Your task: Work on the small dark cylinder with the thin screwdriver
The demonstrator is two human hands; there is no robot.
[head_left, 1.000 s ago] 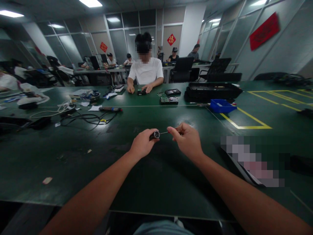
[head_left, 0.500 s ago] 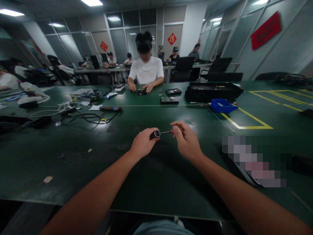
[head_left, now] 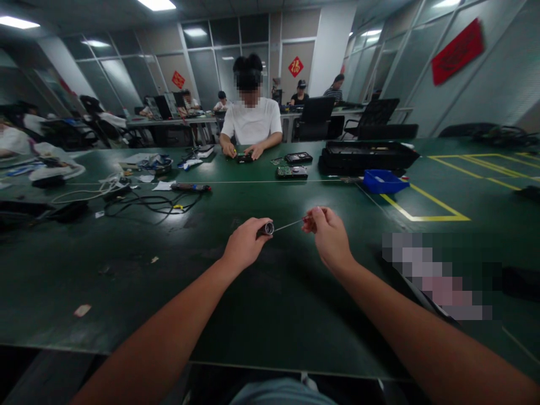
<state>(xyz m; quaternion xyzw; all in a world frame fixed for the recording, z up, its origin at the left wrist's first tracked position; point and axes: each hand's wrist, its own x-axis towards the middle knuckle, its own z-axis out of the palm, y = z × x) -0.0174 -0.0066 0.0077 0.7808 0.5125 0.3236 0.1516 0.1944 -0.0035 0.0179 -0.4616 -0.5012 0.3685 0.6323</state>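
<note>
My left hand (head_left: 245, 243) is closed around a short dark cylinder (head_left: 267, 228), whose round end with a silvery rim faces me. The inside of that end is too small to make out. In my right hand (head_left: 331, 239), fingers pinched, is a thin screwdriver (head_left: 289, 225), its handle mostly hidden by the fingers. The metal shaft slants down to the left, and its tip is at or very near the cylinder's rim; I cannot tell whether it touches. Both hands are above the green tabletop (head_left: 261, 315).
Cables (head_left: 147, 205) and a dark tool (head_left: 189, 187) lie to the left. Hard drives (head_left: 292, 171), a black case (head_left: 367, 157) and a blue tray (head_left: 385, 181) stand farther back. Across the table a person (head_left: 252, 124) handles a small dark device. A blurred-out item (head_left: 439, 278) lies at right.
My right hand has moved slightly right and turned, its fingers curling in. More of the screwdriver shaft shows, now at a steeper slant. The left hand has barely shifted.
</note>
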